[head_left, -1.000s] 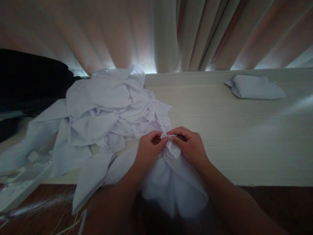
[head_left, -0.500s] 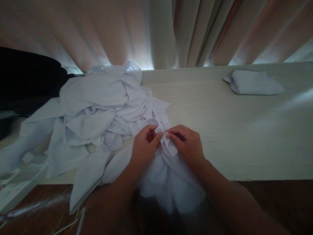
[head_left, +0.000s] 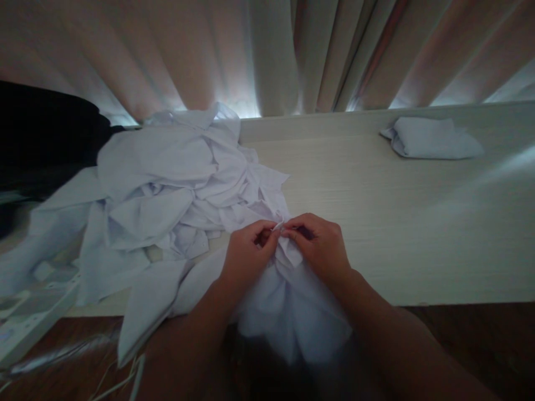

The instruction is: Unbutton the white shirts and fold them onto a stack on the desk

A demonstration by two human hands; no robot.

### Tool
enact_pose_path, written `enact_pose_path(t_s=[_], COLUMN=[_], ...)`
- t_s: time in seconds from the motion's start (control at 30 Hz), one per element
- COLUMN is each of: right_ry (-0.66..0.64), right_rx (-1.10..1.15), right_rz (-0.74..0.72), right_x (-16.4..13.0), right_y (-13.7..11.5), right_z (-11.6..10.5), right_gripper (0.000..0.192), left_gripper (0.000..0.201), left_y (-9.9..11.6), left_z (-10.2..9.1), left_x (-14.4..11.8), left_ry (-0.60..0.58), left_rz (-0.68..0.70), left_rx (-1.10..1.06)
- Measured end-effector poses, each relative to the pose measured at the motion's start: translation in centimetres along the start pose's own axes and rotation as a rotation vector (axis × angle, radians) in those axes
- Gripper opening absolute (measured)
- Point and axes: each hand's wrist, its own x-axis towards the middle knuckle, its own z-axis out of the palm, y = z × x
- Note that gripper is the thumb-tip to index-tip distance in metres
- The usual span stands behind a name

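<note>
A white cloth point(head_left: 288, 317) hangs in loose folds over the table's near edge, onto my lap. My left hand point(head_left: 247, 252) pinches a small bunched part of it between thumb and fingertips. Close beside it, my right hand point(head_left: 321, 245) pinches the same spot, the fingertips of both hands almost touching. Whatever fine detail lies between the fingertips is too small to make out. Left of my hands spreads a crumpled heap of white cloth point(head_left: 156, 159), and one long piece droops past the near edge.
A folded white cloth point(head_left: 437, 138) lies at the far right of the pale table point(head_left: 388, 234). Curtains point(head_left: 213, 55) hang behind. At the left are a black object point(head_left: 45, 139) and a white slotted strip point(head_left: 39, 323), with pale cables point(head_left: 139, 376) below.
My left hand's fingertips have moved slightly right, closer to my right fingertips, and the pinched fold has become smaller. The heap and the folded cloth stay in place.
</note>
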Motion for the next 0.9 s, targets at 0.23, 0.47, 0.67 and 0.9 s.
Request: enact_pose_path(t_s=[0.23, 0.47, 0.67, 0.9], right_ry=[-0.061, -0.135, -0.088, -0.075], right_rx=[0.026, 0.022, 0.064, 0.061], right_rz=[0.083, 0.115, 0.102, 0.095], right_x=[0.1, 0.2, 0.1, -0.1], right_y=[0.0, 0.1, 0.2, 0.2], right_z=[-0.3, -0.6, -0.5, -0.3], right_gripper=[0.025, 0.007, 0.007, 0.008], left_gripper=[0.019, 0.020, 0.020, 0.019], left_y=[-0.1, 0.3, 0.8, 0.7], left_z=[0.2, 0.3, 0.0, -0.3], left_x=[-0.4, -0.7, -0.4, 0.4], left_ry=[-0.014, -0.016, -0.046, -0.071], left_rz=[0.117, 0.094, -0.121, -0.315], left_rx=[0.203, 0.153, -0.154, -0.323])
